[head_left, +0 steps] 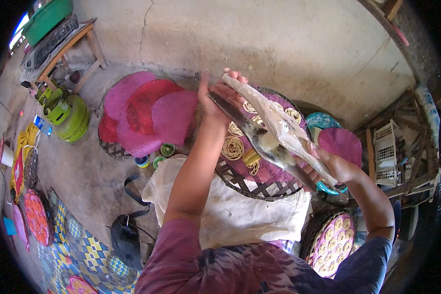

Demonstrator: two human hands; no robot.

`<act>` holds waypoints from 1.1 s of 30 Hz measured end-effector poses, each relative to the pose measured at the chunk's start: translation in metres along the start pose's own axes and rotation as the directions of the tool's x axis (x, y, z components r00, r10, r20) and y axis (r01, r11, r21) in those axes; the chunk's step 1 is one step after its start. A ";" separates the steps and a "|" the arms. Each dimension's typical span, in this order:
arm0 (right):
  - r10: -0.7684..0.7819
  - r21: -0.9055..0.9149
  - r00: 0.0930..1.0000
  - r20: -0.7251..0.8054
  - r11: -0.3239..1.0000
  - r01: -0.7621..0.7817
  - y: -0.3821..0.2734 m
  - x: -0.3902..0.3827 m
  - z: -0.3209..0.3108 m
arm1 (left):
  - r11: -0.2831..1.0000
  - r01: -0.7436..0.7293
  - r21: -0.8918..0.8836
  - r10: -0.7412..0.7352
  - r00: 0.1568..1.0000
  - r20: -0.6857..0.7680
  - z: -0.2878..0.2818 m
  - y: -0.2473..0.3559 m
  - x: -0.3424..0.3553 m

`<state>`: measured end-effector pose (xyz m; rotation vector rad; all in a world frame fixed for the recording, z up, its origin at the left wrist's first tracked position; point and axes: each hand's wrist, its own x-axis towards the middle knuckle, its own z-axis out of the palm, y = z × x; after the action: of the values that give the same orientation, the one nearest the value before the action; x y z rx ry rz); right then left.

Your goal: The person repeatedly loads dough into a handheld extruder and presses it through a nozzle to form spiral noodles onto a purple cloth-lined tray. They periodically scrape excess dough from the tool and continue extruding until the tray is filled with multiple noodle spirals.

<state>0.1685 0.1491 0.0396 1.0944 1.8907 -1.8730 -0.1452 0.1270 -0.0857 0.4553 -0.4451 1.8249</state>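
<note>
over a basket (245, 186), left hand (227, 91) and right hand (340, 166) grip pale board (280, 122) and dark board (253, 135); any lettering unreadable.

Behind the nearest gas cylinder (72, 117) a counter (67, 50) is standing; in front of that cylinder a patterned mat (94, 254) is lying; far to its right a white crate (385, 152) is resting

The upper bar (272, 109) looks wooden under a rough, whitish coating with a faint sheen, while the dark lower bar (250, 131) is smooth, worn and slightly glossy, and the small cylinder (251, 157) shines like brass. The white cloth (230, 213) is matt and creased, the basket (252, 188) coarsely woven from flat strips. The gas canister (77, 117) is painted metal, the crate (384, 153) plastic, the bench (93, 46) wood, the wall (220, 34) matt, cracked plaster.
</note>
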 end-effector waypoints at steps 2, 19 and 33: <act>0.009 0.088 1.000 0.024 0.996 -0.011 -0.008 -0.016 0.006 | 1.000 -0.026 -0.010 0.025 0.999 -0.046 0.009 -0.008 -0.007; -0.050 0.003 0.997 -0.066 0.999 0.050 0.031 -0.025 -0.013 | 0.998 -0.064 -0.007 0.062 0.983 -0.171 0.002 -0.046 -0.008; -0.540 0.901 0.758 0.365 0.410 -0.142 0.111 0.106 0.010 | 0.960 -0.216 -0.178 0.221 0.975 0.009 -0.015 -0.031 -0.015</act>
<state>0.1667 0.1603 -0.1139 0.2148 0.5244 -3.0278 -0.1130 0.1317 -0.1037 0.3207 -0.6940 1.9721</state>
